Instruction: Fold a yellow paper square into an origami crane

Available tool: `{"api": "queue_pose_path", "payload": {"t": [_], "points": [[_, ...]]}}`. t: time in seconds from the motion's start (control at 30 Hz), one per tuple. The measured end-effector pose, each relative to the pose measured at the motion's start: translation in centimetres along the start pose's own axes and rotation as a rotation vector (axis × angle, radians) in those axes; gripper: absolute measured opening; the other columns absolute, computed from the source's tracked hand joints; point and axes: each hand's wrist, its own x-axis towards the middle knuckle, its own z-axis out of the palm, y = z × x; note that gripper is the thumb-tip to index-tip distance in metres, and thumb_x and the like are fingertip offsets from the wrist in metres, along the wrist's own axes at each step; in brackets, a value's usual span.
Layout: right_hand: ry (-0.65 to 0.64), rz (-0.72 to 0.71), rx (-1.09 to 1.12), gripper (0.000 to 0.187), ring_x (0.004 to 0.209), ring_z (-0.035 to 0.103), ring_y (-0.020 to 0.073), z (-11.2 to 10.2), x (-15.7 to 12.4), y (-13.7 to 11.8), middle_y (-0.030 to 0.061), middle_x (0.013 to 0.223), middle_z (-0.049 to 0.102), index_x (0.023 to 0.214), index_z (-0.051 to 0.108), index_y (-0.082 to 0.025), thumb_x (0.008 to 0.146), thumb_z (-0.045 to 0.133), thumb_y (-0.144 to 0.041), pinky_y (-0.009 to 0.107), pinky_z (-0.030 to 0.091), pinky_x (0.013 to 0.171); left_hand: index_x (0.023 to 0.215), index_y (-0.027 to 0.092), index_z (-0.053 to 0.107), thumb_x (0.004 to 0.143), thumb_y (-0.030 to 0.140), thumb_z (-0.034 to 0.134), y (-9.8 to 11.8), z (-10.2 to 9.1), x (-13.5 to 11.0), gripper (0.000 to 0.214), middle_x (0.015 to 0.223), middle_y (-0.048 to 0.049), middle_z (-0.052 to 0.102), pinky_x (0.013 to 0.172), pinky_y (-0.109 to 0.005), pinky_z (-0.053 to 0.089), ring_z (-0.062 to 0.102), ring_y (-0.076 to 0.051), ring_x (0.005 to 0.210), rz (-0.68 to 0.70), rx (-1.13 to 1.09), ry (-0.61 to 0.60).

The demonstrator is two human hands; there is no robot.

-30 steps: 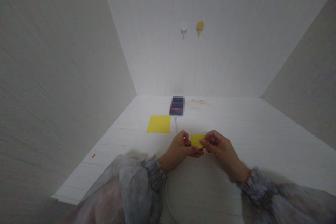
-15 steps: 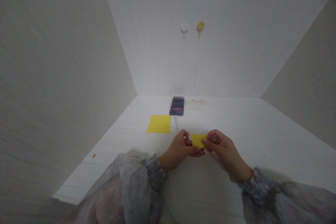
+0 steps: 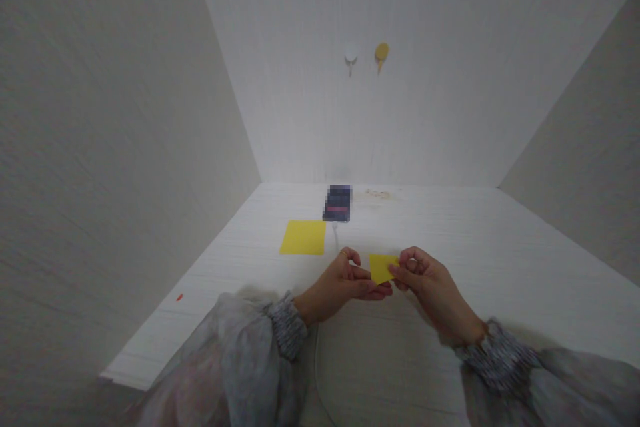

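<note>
A small piece of yellow paper (image 3: pixel 380 268), perhaps folded, is pinched at its right edge between the thumb and fingers of my right hand (image 3: pixel 425 280). It hangs tilted above the table. Close to its lower left corner is my left hand (image 3: pixel 345 283), fingers stretched out under and behind the paper, thumb loose. Whether the left fingertips touch the paper is hard to make out. A larger flat yellow sheet (image 3: pixel 303 237) lies on the table, to the left and beyond my hands.
Behind the sheet stands a dark pixelated device (image 3: pixel 339 203) with a pale cable (image 3: pixel 317 360) running towards me. On the back wall hang a white hook (image 3: pixel 351 60) and a yellow hook (image 3: pixel 381 53). A small red mark (image 3: pixel 179 297) shows at the left table edge.
My left hand has loosened from the small paper and shifted slightly left. The right hand has moved a little right with the paper, which is now more tilted.
</note>
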Motion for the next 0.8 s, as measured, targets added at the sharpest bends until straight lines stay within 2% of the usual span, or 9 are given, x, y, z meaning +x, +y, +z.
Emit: {"api": "queue_pose_path", "payload": {"t": [0.13, 0.37, 0.5, 0.8], "points": [[0.061, -0.064, 0.006, 0.023, 0.041, 0.041, 0.0050, -0.7, 0.3, 0.3, -0.0089, 0.045, 0.044, 0.066, 0.047, -0.018, 0.060, 0.068, -0.024, 0.018, 0.030, 0.043, 0.081, 0.020, 0.023, 0.066, 0.019, 0.062, -0.2, -0.6, 0.1, 0.042, 0.081, -0.0085, 0.064, 0.075, -0.038, 0.044, 0.061, -0.021, 0.079, 0.025, 0.025, 0.086], [0.046, -0.067, -0.048, 0.025, 0.041, 0.040, 0.0057, -0.2, 0.1, 0.1, -0.0083, 0.046, 0.044, 0.064, 0.046, -0.018, 0.058, 0.068, -0.028, 0.018, 0.028, 0.042, 0.083, 0.019, 0.023, 0.064, 0.022, 0.063, -0.1, -0.2, 0.3, 0.043, 0.072, -0.0082, 0.065, 0.067, -0.036, 0.047, 0.063, -0.019, 0.067, -0.038, 0.051, 0.174], [0.039, -0.072, -0.107, 0.024, 0.041, 0.039, 0.0061, 0.2, -0.1, 0.2, -0.0074, 0.046, 0.046, 0.063, 0.045, -0.018, 0.060, 0.066, -0.030, 0.019, 0.028, 0.042, 0.081, 0.019, 0.024, 0.061, 0.023, 0.065, -0.2, 0.0, 0.3, 0.046, 0.070, -0.0080, 0.064, 0.061, -0.033, 0.048, 0.062, -0.018, 0.061, -0.057, 0.084, 0.189], [0.054, -0.101, -0.144, 0.022, 0.042, 0.039, 0.0067, 0.5, -0.3, 0.1, -0.0069, 0.048, 0.047, 0.066, 0.044, -0.019, 0.063, 0.064, -0.029, 0.019, 0.028, 0.041, 0.080, 0.019, 0.025, 0.054, 0.019, 0.069, 0.0, 0.2, 0.4, 0.051, 0.065, -0.0051, 0.064, 0.060, -0.034, 0.049, 0.062, -0.018, 0.059, -0.021, 0.117, 0.241]]}}
